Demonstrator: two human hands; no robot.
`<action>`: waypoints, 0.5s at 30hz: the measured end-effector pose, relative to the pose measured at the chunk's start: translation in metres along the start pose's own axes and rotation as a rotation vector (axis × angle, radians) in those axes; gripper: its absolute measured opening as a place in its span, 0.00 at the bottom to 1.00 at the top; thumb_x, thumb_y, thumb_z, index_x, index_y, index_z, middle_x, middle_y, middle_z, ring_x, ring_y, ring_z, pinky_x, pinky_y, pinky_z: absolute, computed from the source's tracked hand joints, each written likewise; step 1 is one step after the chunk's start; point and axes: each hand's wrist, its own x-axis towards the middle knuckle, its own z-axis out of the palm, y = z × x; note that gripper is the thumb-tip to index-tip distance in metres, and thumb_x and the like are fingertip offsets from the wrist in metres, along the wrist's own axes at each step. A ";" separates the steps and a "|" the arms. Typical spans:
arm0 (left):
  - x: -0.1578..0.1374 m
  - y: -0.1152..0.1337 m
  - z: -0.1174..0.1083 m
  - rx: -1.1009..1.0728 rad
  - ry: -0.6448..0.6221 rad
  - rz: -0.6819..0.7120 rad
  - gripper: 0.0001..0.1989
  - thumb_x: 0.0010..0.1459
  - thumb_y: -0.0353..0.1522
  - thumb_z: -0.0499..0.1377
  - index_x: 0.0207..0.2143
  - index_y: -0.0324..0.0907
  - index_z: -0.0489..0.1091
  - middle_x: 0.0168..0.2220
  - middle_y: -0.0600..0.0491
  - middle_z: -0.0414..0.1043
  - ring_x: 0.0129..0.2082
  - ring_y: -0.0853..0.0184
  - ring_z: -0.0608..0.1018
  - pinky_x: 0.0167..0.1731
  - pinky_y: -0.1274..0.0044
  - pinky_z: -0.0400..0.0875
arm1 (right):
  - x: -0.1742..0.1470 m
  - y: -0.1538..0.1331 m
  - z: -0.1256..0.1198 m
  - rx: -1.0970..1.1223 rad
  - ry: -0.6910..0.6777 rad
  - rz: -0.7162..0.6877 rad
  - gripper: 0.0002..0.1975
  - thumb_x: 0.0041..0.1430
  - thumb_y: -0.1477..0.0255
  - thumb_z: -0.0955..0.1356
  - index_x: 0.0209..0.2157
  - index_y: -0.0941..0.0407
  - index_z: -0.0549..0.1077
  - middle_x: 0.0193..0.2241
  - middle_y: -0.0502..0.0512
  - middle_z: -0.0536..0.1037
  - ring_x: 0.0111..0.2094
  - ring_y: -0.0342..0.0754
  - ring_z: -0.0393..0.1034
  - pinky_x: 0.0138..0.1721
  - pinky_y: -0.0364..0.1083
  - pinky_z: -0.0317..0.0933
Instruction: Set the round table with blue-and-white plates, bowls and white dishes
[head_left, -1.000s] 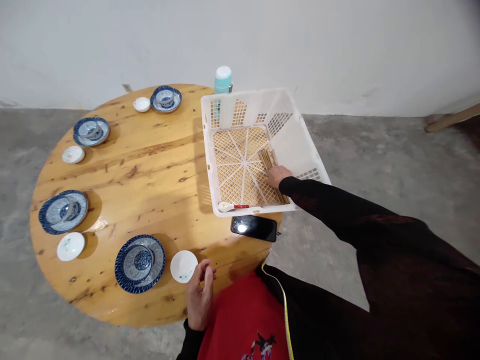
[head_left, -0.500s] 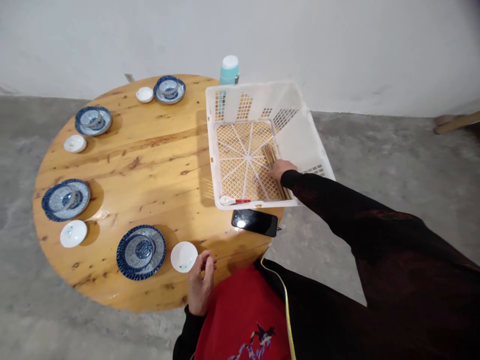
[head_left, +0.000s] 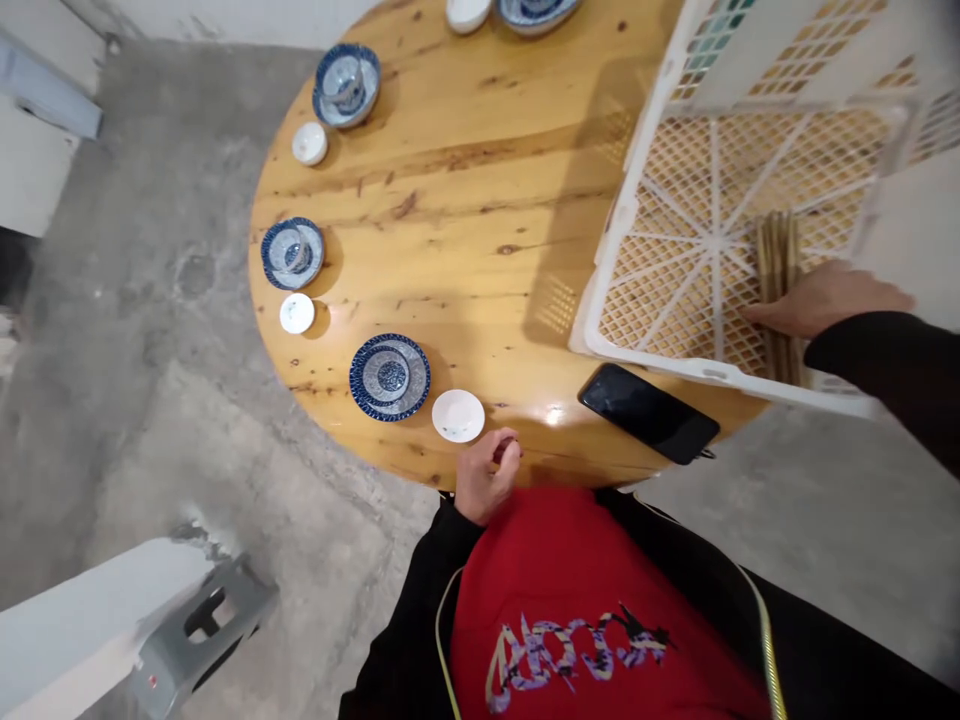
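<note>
My right hand (head_left: 832,298) reaches into the white plastic basket (head_left: 720,374), its fingers closed over a bundle of chopsticks (head_left: 780,240). The chopsticks stay low against the basket's latticed floor. My left hand (head_left: 484,475) is curled at the table's near edge, just beside a small white bowl (head_left: 458,416). Between its fingers shows a bit of dark red that looks like the handle of a spoon; the rest is hidden. Left of that bowl is a blue-patterned plate with a bowl on it (head_left: 390,377).
A black phone (head_left: 649,413) lies before the basket on the round wooden table (head_left: 450,250). More place settings (head_left: 292,253) (head_left: 346,85) and white bowls (head_left: 298,313) (head_left: 310,144) line the table's left side. A grey stool (head_left: 202,630) stands on the floor at lower left.
My view has swung left and down. The red-handled spoon seen in the basket's near corner no longer shows there, and my left hand's fingers have closed. My right hand stays at the chopsticks.
</note>
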 end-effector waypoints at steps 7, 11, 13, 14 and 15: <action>-0.003 -0.003 -0.002 -0.001 0.042 -0.009 0.13 0.67 0.36 0.54 0.45 0.42 0.75 0.34 0.49 0.82 0.31 0.66 0.82 0.37 0.74 0.79 | -0.005 -0.020 -0.003 0.168 0.017 0.170 0.51 0.61 0.40 0.66 0.71 0.65 0.62 0.58 0.93 0.69 0.61 0.71 0.69 0.44 0.67 0.55; -0.003 -0.006 -0.003 0.006 0.064 -0.020 0.13 0.67 0.36 0.53 0.45 0.42 0.75 0.34 0.49 0.82 0.31 0.66 0.82 0.38 0.74 0.78 | 0.001 -0.023 -0.003 0.191 0.041 0.168 0.44 0.65 0.51 0.68 0.71 0.66 0.60 0.56 0.93 0.71 0.61 0.71 0.69 0.44 0.66 0.57; -0.003 -0.007 -0.003 0.001 0.061 -0.023 0.14 0.67 0.38 0.53 0.44 0.42 0.75 0.34 0.49 0.82 0.31 0.66 0.82 0.38 0.74 0.78 | 0.002 -0.023 -0.010 0.154 -0.006 0.146 0.40 0.63 0.58 0.71 0.69 0.65 0.64 0.54 0.91 0.73 0.59 0.70 0.71 0.43 0.62 0.60; -0.003 -0.008 -0.003 -0.003 0.062 -0.027 0.14 0.67 0.39 0.54 0.44 0.42 0.76 0.34 0.49 0.82 0.31 0.66 0.83 0.38 0.73 0.78 | 0.000 -0.023 -0.016 0.134 -0.043 0.116 0.37 0.62 0.60 0.72 0.67 0.67 0.67 0.53 0.90 0.75 0.57 0.69 0.73 0.43 0.60 0.61; -0.003 -0.009 -0.004 -0.010 0.068 -0.034 0.15 0.67 0.40 0.54 0.44 0.41 0.76 0.34 0.49 0.82 0.32 0.65 0.83 0.39 0.73 0.79 | -0.003 -0.024 -0.024 0.115 -0.091 0.079 0.34 0.62 0.64 0.73 0.64 0.68 0.70 0.50 0.88 0.76 0.55 0.68 0.74 0.42 0.57 0.62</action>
